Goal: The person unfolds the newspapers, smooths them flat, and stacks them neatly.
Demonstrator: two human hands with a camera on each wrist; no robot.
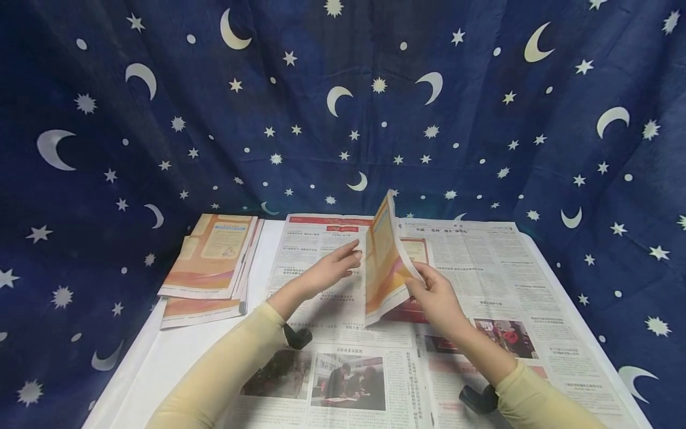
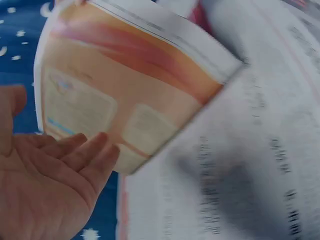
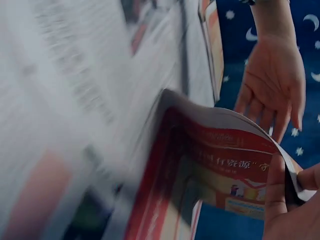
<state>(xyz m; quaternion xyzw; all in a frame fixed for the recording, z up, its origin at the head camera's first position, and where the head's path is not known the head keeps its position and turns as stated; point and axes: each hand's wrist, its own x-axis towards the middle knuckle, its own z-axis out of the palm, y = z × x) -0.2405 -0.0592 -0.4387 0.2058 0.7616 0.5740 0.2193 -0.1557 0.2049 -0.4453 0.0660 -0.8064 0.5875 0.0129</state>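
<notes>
Upright above the spread newspaper stands a thin brochure [image 1: 382,262], its orange and cream side turned toward the left. My right hand [image 1: 436,298] pinches its near edge between thumb and fingers. In the right wrist view the brochure [image 3: 235,162] bends and shows a red side with printing. My left hand [image 1: 332,271] is just left of it, fingers extended and palm toward the orange side. In the left wrist view the fingers overlap the brochure's edge [image 2: 125,95]. Partly hidden behind it, a red-bordered printed piece [image 1: 418,247] lies on the newspaper.
A stack of similar orange brochures [image 1: 206,256] lies at the left on the white table [image 1: 145,369]. Newspaper sheets [image 1: 482,262] cover much of the tabletop. A dark blue curtain [image 1: 300,107] with moons and stars hangs behind and around the table.
</notes>
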